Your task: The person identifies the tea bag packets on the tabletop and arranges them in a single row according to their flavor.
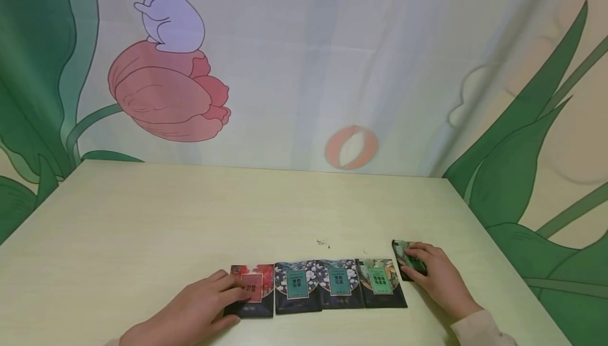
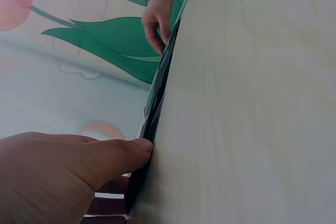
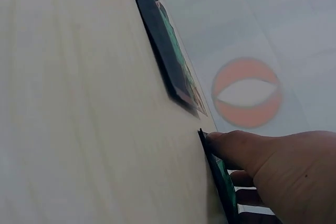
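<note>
Flat packets with dark lower parts lie side by side in a row on the table. At the left end, my left hand (image 1: 201,301) holds a red-topped packet (image 1: 261,280), fingers on its face and thumb at its lower left edge. Two blue floral packets (image 1: 297,285) come after it, then a green packet (image 1: 380,282). To the right of the row, my right hand (image 1: 439,275) grips another green packet (image 1: 401,253) between thumb and fingers. In the right wrist view that packet (image 3: 218,179) stands apart from the row's end; its right part is hidden by fingers.
The pale wooden table (image 1: 190,209) reaches back to a printed curtain (image 1: 285,71) with a rabbit, flower and leaves. Small dark marks (image 1: 323,243) show on the tabletop behind the row.
</note>
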### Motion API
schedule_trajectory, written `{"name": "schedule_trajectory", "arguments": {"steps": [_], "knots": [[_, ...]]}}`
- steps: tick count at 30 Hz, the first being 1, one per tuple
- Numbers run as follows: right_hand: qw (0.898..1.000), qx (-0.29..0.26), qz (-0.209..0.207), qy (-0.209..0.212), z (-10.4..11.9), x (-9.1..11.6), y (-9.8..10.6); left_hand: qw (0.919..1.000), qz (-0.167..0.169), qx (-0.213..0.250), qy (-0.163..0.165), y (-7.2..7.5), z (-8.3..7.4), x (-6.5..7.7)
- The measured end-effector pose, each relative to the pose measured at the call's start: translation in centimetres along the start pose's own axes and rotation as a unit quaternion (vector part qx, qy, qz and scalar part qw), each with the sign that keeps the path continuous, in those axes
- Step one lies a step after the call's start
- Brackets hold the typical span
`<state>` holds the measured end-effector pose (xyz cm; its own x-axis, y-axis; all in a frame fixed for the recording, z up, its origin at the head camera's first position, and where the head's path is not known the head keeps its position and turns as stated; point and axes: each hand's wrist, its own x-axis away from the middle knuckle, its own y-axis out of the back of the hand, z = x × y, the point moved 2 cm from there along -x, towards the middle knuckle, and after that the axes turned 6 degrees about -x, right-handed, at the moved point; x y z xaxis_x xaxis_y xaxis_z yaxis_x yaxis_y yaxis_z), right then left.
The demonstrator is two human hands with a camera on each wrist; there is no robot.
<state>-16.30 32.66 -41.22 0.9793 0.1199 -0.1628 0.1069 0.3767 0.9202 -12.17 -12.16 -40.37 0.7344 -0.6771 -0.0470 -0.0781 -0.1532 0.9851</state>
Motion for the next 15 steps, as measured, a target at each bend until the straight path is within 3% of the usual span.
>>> {"name": "schedule_trajectory", "arguments": {"steps": [15], "knots": [[1.000,0.015,0.018,-0.006,0.89,0.84,0.32,0.9993,0.030,0.004,0.021,0.08,-0.07,-0.24]]}}
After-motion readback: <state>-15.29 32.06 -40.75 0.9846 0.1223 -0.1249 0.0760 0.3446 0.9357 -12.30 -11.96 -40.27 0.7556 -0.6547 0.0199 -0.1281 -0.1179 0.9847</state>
